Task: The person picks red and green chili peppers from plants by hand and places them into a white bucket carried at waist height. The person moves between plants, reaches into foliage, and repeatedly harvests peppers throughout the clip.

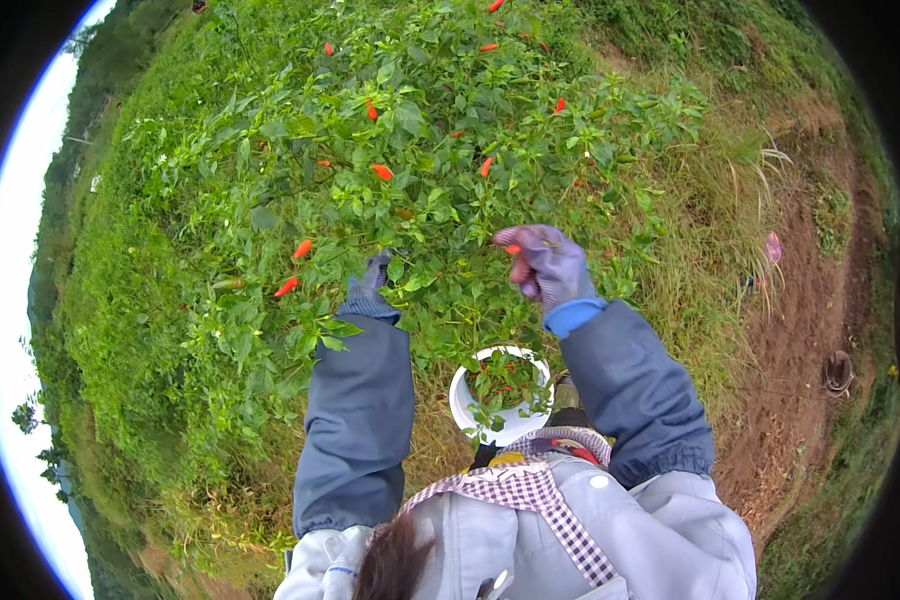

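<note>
In a purple-grey glove, my right hand (544,266) is closed around a red chili pepper (514,249), which shows between thumb and fingers. My left hand (377,274), gloved too, reaches into the leaves of a chili plant (435,202); its fingers are largely hidden by foliage, and what they touch cannot be seen. Red chili peppers hang left of it, one (286,287) below another (303,249). More red ones, such as an upright one (486,167), show higher up. Below and between my forearms stands a white bucket (461,401) holding red peppers, partly covered by a leafy sprig.
Dense green plants spread to the left and beyond. Dry grass (690,202) borders the plants on the right, beside a bare soil strip (787,337). A round container (838,373) lies at the far right, and a pink object (772,247) is near the grass.
</note>
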Action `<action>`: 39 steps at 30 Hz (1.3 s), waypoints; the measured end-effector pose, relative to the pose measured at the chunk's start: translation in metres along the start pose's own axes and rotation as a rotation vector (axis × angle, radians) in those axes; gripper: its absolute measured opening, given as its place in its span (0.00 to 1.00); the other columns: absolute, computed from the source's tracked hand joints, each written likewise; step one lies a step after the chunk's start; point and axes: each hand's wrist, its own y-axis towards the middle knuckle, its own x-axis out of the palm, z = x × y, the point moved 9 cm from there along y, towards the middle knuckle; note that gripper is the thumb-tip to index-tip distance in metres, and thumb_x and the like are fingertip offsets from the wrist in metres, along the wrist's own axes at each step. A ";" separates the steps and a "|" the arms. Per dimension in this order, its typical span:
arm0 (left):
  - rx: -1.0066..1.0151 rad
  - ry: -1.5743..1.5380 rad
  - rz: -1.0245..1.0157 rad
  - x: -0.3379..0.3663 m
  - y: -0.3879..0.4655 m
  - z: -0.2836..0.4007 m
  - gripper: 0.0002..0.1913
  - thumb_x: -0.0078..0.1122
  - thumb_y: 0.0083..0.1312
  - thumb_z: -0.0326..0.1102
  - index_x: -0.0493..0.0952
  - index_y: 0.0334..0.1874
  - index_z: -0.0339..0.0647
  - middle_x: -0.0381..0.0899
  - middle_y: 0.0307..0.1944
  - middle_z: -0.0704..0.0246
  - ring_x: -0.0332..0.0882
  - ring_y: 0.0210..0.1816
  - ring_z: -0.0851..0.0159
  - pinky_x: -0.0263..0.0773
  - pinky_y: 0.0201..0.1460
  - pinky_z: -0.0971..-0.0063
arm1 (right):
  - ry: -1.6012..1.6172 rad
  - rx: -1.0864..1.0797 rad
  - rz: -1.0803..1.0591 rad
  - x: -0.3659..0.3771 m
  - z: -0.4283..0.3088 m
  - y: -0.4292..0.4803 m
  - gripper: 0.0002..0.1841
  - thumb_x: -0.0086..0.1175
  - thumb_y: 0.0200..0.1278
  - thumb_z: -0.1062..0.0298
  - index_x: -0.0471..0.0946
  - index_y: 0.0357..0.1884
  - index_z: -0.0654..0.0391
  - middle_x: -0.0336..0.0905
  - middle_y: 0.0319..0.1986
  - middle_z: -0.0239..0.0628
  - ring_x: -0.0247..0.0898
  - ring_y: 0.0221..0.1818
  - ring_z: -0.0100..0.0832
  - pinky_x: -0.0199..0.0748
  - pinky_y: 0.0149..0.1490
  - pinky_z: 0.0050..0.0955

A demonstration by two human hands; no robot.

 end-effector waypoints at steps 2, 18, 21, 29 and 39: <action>0.040 0.004 -0.008 0.007 -0.007 0.005 0.20 0.48 0.66 0.43 0.71 0.56 0.39 0.77 0.50 0.63 0.78 0.45 0.60 0.76 0.48 0.66 | 0.060 -0.015 -0.055 -0.019 -0.009 -0.040 0.21 0.49 0.67 0.50 0.77 0.39 0.62 0.70 0.14 0.31 0.59 0.12 0.19 0.53 0.17 0.17; 0.108 0.021 -0.014 0.018 -0.023 0.009 0.20 0.47 0.67 0.41 0.70 0.57 0.38 0.76 0.51 0.63 0.77 0.46 0.62 0.75 0.50 0.68 | 0.303 1.123 0.501 -0.161 0.421 -0.188 0.23 0.49 0.63 0.45 0.70 0.45 0.57 0.76 0.35 0.46 0.73 0.30 0.45 0.75 0.33 0.42; 0.114 0.028 -0.004 0.017 -0.028 0.009 0.20 0.47 0.67 0.41 0.70 0.57 0.38 0.75 0.51 0.63 0.77 0.47 0.62 0.74 0.51 0.68 | 0.157 1.123 0.590 -0.187 0.435 -0.199 0.24 0.46 0.64 0.44 0.70 0.48 0.55 0.74 0.41 0.45 0.73 0.34 0.48 0.73 0.40 0.46; 0.185 0.041 -0.002 0.029 -0.032 0.016 0.20 0.47 0.68 0.41 0.69 0.58 0.37 0.75 0.52 0.63 0.76 0.47 0.62 0.73 0.52 0.69 | 0.188 0.673 0.846 -0.236 0.309 -0.198 0.19 0.52 0.62 0.48 0.74 0.39 0.55 0.76 0.21 0.34 0.68 0.19 0.28 0.68 0.25 0.27; 0.432 0.185 0.225 0.071 -0.081 0.009 0.20 0.46 0.69 0.40 0.69 0.59 0.37 0.74 0.53 0.63 0.75 0.48 0.63 0.72 0.53 0.71 | -0.400 -0.279 -0.300 0.067 -0.008 -0.124 0.15 0.47 0.69 0.64 0.73 0.51 0.63 0.81 0.30 0.39 0.74 0.26 0.19 0.74 0.32 0.20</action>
